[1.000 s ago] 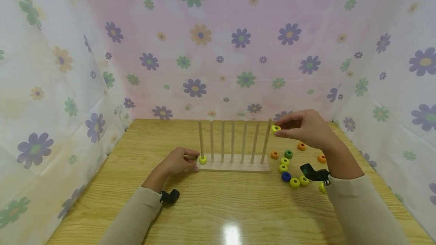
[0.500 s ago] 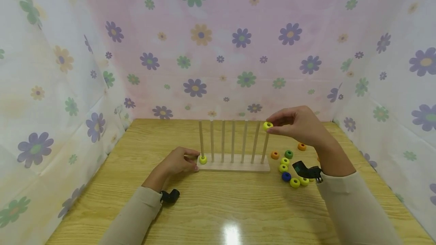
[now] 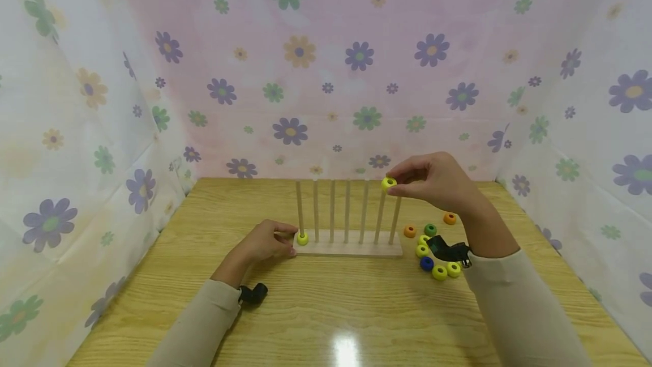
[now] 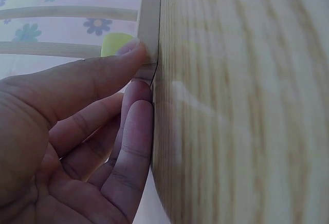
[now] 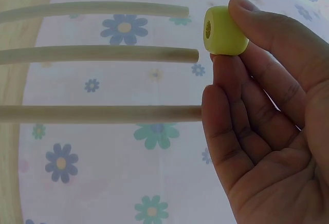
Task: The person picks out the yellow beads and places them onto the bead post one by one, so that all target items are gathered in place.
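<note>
A wooden peg rack (image 3: 351, 251) with several upright pegs stands on the table. My left hand (image 3: 265, 241) grips the left end of its base; in the left wrist view the thumb (image 4: 110, 70) lies along the base's edge. A yellow bead (image 3: 303, 241) sits at the bottom of the leftmost peg. My right hand (image 3: 439, 183) pinches another yellow bead (image 5: 226, 31) between thumb and fingers, up at the height of the peg tops. In the head view this bead overlaps the top of the second peg from the right; its hole faces the peg ends in the right wrist view.
Loose beads lie right of the rack: orange ones (image 3: 410, 232), a green one (image 3: 430, 231), a blue one (image 3: 427, 264) and several yellow ones (image 3: 440, 273). My right forearm (image 3: 509, 287) passes over that side. Flowered cloth (image 3: 326, 61) surrounds the table (image 3: 285, 321) on three sides.
My right hand has moved left and slightly up with the yellow bead, from right of the rightmost peg to the second peg from the right. The left hand stays in place.
</note>
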Demonstrator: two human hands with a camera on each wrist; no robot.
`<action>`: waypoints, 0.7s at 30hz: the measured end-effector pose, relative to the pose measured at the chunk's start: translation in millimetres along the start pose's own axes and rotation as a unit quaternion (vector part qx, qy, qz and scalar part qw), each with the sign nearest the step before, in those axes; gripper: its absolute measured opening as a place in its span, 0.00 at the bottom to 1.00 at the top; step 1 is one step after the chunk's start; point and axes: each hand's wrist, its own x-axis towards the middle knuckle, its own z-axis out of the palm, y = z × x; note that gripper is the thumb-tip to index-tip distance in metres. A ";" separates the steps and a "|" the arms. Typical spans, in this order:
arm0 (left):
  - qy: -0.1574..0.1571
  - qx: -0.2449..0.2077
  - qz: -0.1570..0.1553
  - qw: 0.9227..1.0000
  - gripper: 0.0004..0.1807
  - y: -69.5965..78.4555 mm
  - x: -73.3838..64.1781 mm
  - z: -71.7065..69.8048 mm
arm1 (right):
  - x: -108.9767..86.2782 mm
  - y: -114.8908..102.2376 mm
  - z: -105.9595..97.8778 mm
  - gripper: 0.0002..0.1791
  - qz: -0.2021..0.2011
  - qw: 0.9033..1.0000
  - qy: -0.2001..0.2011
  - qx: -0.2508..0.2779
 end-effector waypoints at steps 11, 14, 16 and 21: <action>-0.005 -0.008 -0.002 1.000 0.32 -1.9 0.4 -0.8 | 11.4 -8.8 7.5 0.12 -0.013 1.000 -0.019 0.007; -0.007 -0.009 0.001 1.000 0.32 -3.3 0.6 -0.9 | 14.6 -11.4 9.3 0.12 -0.015 1.000 -0.023 -0.002; -0.008 -0.009 0.002 1.000 0.32 -3.2 0.6 -0.9 | 16.6 -12.9 10.8 0.12 -0.015 1.000 -0.026 -0.007; -0.007 -0.009 0.003 1.000 0.32 -2.6 -0.1 -1.3 | 21.3 -14.9 15.2 0.12 -0.021 0.999 -0.028 -0.010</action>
